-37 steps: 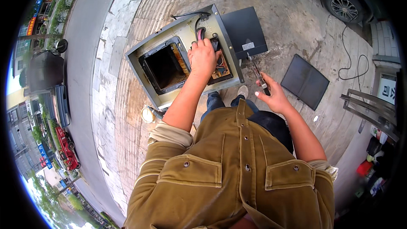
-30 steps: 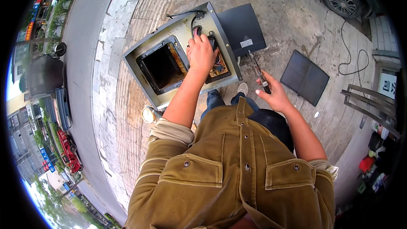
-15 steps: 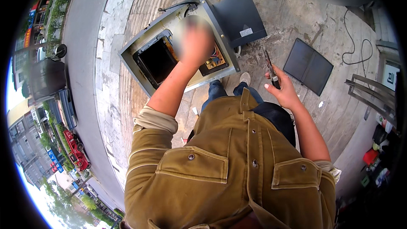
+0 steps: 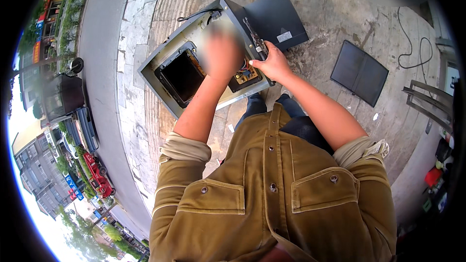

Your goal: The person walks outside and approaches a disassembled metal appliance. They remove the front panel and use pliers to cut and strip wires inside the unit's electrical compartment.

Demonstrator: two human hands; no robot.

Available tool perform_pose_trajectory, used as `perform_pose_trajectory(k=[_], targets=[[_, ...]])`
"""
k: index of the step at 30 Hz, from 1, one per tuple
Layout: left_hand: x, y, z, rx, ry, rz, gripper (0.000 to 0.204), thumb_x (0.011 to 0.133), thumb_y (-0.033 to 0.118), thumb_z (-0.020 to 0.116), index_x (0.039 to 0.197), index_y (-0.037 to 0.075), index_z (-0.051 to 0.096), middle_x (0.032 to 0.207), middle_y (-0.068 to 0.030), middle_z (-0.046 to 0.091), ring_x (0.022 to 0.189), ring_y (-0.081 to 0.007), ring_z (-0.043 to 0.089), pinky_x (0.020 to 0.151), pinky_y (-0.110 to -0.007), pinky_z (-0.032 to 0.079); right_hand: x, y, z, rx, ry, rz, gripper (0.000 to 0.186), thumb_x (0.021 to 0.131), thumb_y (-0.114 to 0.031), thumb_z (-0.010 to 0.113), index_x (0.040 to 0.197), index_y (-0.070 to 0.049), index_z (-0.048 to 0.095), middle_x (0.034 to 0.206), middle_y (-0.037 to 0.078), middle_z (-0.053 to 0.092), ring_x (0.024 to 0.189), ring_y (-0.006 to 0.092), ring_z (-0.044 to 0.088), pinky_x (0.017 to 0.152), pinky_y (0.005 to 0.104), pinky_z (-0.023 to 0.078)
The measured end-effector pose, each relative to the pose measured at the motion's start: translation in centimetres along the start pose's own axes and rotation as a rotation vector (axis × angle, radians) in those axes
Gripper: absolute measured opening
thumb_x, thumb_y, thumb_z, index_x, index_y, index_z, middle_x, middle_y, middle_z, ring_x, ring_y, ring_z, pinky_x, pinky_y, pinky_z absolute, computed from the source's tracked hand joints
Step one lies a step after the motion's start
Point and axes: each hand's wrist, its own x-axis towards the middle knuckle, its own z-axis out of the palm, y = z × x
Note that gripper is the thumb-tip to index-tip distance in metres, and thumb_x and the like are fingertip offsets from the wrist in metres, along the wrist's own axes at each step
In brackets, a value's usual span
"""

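Right hand (image 4: pixel 272 63) has come onto the opened appliance housing (image 4: pixel 160 68), fingers pinching a screwdriver (image 4: pixel 256 39); left hand (image 4: pixel 223 56) blurred, grip indeterminate.

Daylight, flat and even, over an outdoor scene. Rough grey concrete ground (image 4: pixel 340 14) fills the upper middle and right of the frame, stained and cracked. Left of it runs a strip of pale paving slabs (image 4: pixel 131 29), and beside that a smooth grey road (image 4: pixel 99 68) curving down the left side. Greenery (image 4: pixel 73 0) lines the road at upper left. Parked vehicles (image 4: pixel 92 165) sit along the left edge, with buildings (image 4: pixel 36 174) behind at lower left under a bright white sky. A black cable (image 4: pixel 412 43) loops at upper right. A metal frame (image 4: pixel 429 102) stands at the right edge.
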Motion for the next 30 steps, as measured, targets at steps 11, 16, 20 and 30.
perform_pose_trajectory(k=[11,16,20,30], targets=[[1.8,-3.5,-2.9,-0.238,-0.420,0.177,0.016,0.067,0.016,0.066,0.079,0.006,0.064,0.084,-0.0130,0.060,0.076,-0.0295,0.061,0.067,-0.040,0.051,0.2,-0.3,-0.3,0.008,-0.024,-0.003,0.068,0.068,-0.026,0.077,0.122,0.004,0.049,0.108,0.021,0.063,0.101,0.0310,0.061,0.088,0.0361,0.046],[-0.5,-3.2,-5.3,-0.515,-0.266,-0.085,0.048,0.073,0.015,0.072,0.118,0.007,0.056,0.111,-0.0153,0.060,0.095,-0.0339,0.061,0.081,-0.038,0.051,0.5,0.2,0.0,-0.014,-0.010,-0.010,0.070,0.068,-0.028,0.077,0.123,0.004,0.049,0.108,0.020,0.063,0.102,0.0308,0.061,0.089,0.0364,0.046],[-3.8,-3.0,-5.2,-0.568,-0.036,-0.080,0.049,0.073,0.006,0.072,0.118,0.006,0.056,0.111,-0.0135,0.061,0.094,-0.0291,0.061,0.078,-0.034,0.051,0.4,-0.1,-0.4,0.019,-0.048,0.003,0.071,0.068,-0.029,0.077,0.124,0.004,0.049,0.108,0.020,0.063,0.102,0.0304,0.061,0.089,0.0362,0.046],[-10.2,-2.6,-4.4,-1.185,0.209,-0.466,0.041,0.072,-0.013,0.066,0.109,0.002,0.054,0.114,-0.0099,0.050,0.107,-0.0191,0.053,0.091,-0.029,0.046,0.7,0.6,0.3,0.125,-0.085,0.040,0.067,0.066,-0.028,0.079,0.120,0.002,0.053,0.108,0.018,0.064,0.102,0.0291,0.061,0.090,0.0337,0.045]])
